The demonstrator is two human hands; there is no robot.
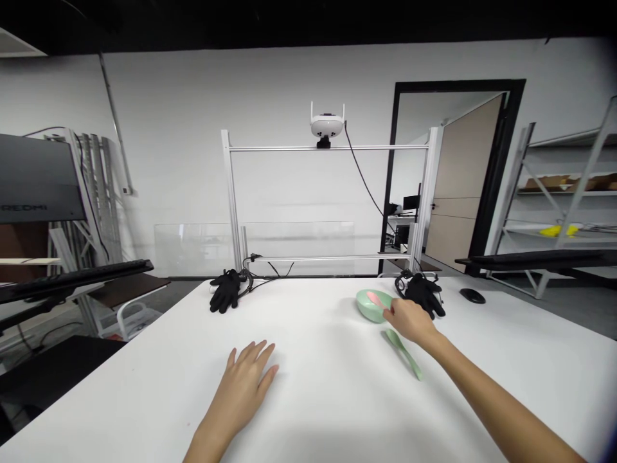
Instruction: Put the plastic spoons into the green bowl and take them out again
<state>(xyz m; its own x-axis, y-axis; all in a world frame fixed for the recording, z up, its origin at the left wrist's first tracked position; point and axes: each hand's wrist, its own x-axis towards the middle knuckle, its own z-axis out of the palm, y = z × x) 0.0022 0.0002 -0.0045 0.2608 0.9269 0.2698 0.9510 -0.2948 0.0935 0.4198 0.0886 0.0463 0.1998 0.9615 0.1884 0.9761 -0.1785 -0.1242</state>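
My left hand (242,384) rests flat on the white table (308,399) with its fingers apart, touching nothing else. My right hand (409,321) reaches across to the pale green bowl (372,305), its fingertips bunched at the bowl's right rim. A pink utensil or similar piece (373,299) lies in the bowl, partly hidden at its far end. Just below my right hand, a pale green spoon (403,354) lies on the table. Black gloves with cables lie at the far edge, one (225,290) on the left and one (423,294) behind the bowl.
A black mouse (472,296) lies at the far right of the table. Black keyboards sit on both sides, one at left (72,280) and one at right (535,259). Behind stands an aluminium frame (328,148) carrying a white camera unit (327,125), with a doorway at right.
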